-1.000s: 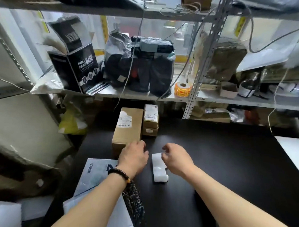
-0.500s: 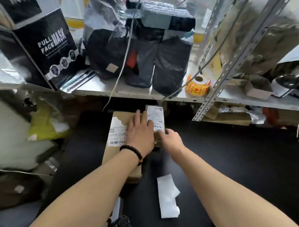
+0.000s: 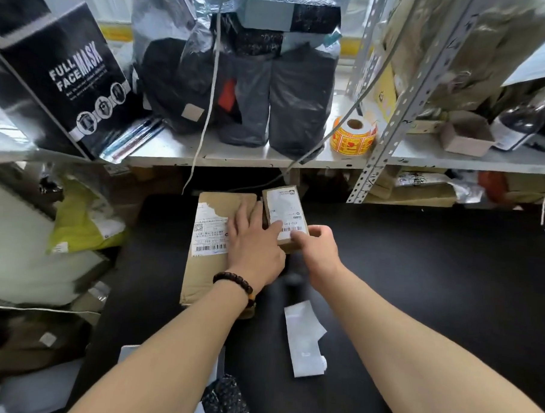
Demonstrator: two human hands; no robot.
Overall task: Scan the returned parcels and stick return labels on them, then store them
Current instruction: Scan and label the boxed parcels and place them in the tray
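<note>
Fingers of left hand [image 3: 253, 252] flat on large parcel [image 3: 205, 284]; right hand [image 3: 321, 249] pinches small parcel [image 3: 282, 206]; white-labelled, brown

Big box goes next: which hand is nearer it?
Left. The left hand lies on the big box; the right hand grips the small box beside it.
</note>
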